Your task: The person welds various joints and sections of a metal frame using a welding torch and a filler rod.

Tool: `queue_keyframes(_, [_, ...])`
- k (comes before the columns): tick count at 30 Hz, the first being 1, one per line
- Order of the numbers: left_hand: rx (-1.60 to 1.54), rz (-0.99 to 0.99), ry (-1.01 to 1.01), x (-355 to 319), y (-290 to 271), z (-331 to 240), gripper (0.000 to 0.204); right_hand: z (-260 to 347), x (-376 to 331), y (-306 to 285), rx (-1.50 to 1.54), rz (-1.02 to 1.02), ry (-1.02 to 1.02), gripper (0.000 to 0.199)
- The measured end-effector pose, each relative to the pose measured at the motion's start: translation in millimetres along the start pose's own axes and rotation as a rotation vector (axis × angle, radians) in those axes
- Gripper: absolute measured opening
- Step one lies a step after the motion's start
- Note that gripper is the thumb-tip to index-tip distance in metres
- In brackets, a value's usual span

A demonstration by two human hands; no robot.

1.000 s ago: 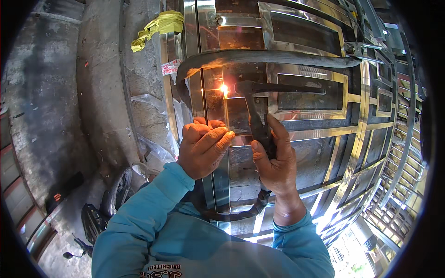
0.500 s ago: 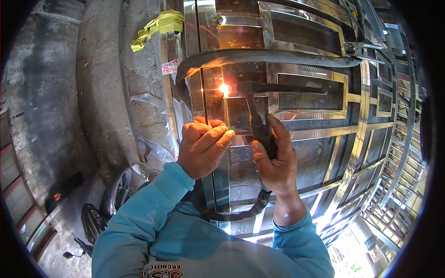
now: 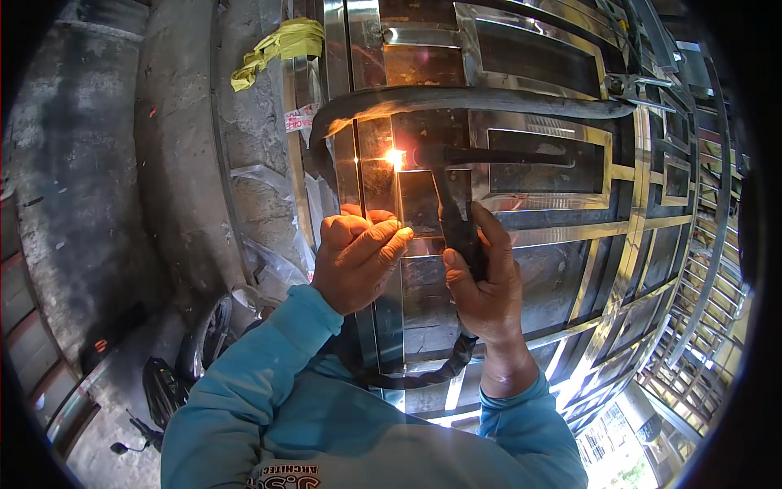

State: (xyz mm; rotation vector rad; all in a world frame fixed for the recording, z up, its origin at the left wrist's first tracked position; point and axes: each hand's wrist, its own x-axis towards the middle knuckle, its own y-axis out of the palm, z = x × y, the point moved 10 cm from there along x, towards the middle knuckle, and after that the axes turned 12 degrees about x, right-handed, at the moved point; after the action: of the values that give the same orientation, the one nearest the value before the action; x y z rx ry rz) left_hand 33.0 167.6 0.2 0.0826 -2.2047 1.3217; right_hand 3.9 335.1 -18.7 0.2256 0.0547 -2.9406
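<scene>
Welding torch (image 3: 456,216) sits gripped in the right hand (image 3: 485,285), fingers clenched round its dark handle, its tip at a bright arc (image 3: 396,157) on the polished steel gate frame (image 3: 570,244). The left hand (image 3: 354,257) is curled, fingertips pressed on a vertical steel bar (image 3: 389,318) just below the arc. A black hose (image 3: 423,376) loops beneath both wrists
</scene>
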Motion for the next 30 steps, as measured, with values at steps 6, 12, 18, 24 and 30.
queue_keyframes(6, [-0.007,0.011,-0.003,-4.7,5.7,2.8,0.033,-0.2,-1.6,0.0,-0.045,0.036,-0.017,0.061])
queue_keyframes(12, [0.073,0.062,0.032,-6.8,3.0,-0.7,0.044,4.5,0.8,2.8,-0.030,0.056,-0.016,0.058])
queue_keyframes(18, [0.000,0.011,-0.001,-2.4,2.3,1.7,0.038,2.7,-1.4,-0.3,0.022,0.002,-0.023,0.057])
queue_keyframes(24, [0.063,0.055,0.008,-3.8,1.8,-0.1,0.039,6.5,-1.4,2.0,-0.078,0.059,-0.034,0.057])
queue_keyframes(30, [0.045,0.044,-0.014,-3.2,1.7,1.5,0.039,-1.0,-3.1,0.5,0.014,0.022,0.016,0.058])
